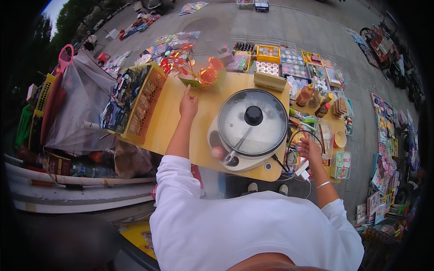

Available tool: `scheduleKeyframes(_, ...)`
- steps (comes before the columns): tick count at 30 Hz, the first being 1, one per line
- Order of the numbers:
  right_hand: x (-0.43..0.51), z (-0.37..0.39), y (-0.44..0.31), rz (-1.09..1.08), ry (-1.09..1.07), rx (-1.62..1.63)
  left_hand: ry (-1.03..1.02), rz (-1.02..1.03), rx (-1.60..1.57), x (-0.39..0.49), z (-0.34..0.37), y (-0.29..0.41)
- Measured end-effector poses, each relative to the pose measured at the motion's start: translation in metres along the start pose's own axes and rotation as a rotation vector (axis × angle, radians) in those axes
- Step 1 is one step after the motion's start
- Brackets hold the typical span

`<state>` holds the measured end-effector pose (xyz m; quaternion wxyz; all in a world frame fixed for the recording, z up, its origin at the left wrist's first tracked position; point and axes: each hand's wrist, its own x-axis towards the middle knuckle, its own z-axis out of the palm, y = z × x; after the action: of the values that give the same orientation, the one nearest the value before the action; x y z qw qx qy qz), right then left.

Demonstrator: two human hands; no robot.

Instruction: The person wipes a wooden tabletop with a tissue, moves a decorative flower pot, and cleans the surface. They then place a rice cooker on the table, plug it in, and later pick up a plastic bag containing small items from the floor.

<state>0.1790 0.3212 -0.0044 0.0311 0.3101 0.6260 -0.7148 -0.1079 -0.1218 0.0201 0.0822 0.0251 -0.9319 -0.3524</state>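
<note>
On the light wooden table, my left hand (pixel 189 102) reaches forward, a finger close to a green box (pixel 195 83) with red and gold foil flowers (pixel 208 75); whether they touch is unclear. A lidded electric pan (pixel 252 135) with a black knob (pixel 253 115) stands to its right. A ladle (pixel 239 145) shows at the pan's near left, beside a pink-and-white round thing (pixel 217 152). To the right of the pan, my right hand (pixel 308 149) hovers with slightly curled fingers near a black cable (pixel 287 155) and a white power strip (pixel 302 170). Nothing is plainly held in it.
A yellow basket (pixel 157 98) of packaged goods stands at the table's left. Sauce bottles (pixel 304 95), a paper cup (pixel 339 139) and a lidded plastic container (pixel 341 165) are on the right. Crates of small goods (pixel 268 53) lie beyond the table.
</note>
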Motion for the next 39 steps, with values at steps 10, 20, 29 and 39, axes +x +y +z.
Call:
scheduleKeyframes(10,-0.048,-0.098,0.056,0.153,0.287,0.047,-0.012,0.174,0.311,0.062,0.015,0.019)
scheduleKeyframes(20,-0.052,-0.107,0.066,0.148,0.344,-0.052,0.090,0.262,0.367,0.080,-0.003,-0.012)
scheduleKeyframes(29,-0.058,-0.101,0.074,0.175,0.323,-0.094,0.098,0.167,0.493,0.112,-0.021,-0.049)
scheduleKeyframes(39,-0.065,-0.101,0.079,0.182,0.252,-0.137,0.228,0.159,0.224,0.075,-0.028,-0.062)
